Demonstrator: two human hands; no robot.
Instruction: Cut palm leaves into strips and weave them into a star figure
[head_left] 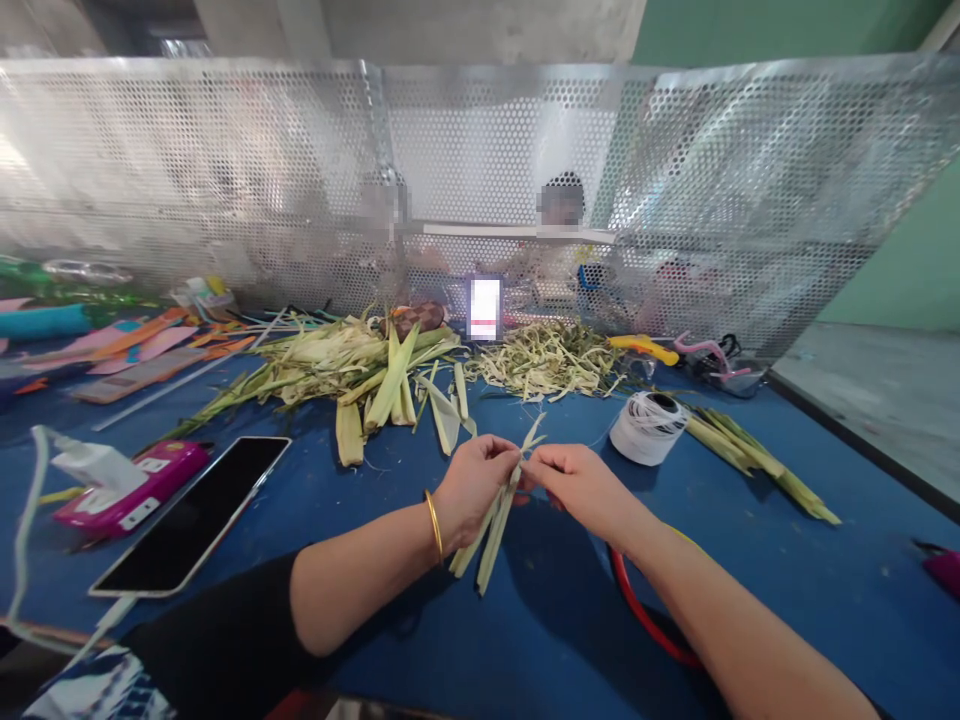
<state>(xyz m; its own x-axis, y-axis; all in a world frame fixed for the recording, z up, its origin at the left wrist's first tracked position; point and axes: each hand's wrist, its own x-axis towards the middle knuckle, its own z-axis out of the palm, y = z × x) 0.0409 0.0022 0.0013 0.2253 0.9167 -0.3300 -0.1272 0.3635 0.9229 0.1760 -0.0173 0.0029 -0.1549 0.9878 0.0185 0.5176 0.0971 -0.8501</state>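
Observation:
Between my two hands is a small bundle of pale green dried leaf strips [495, 535], its split tips poking up above my fingers and its longer ends hanging down toward me. My left hand [478, 490], with a gold bangle at the wrist, pinches the bundle from the left. From the right, my right hand [574, 485] is closed at the same spot, its fingertips touching the strips. A spool of white thread [649, 428] stands to the right of my right hand. Whether thread runs to my fingers is too fine to make out.
Behind my hands lie a heap of leaves [322, 360] and a pile of thin shreds [551, 362]. A phone [199, 515] and a purple power strip [135, 488] are at left. Another leaf bundle [765, 460] lies right. A perforated metal screen [480, 150] closes off the back.

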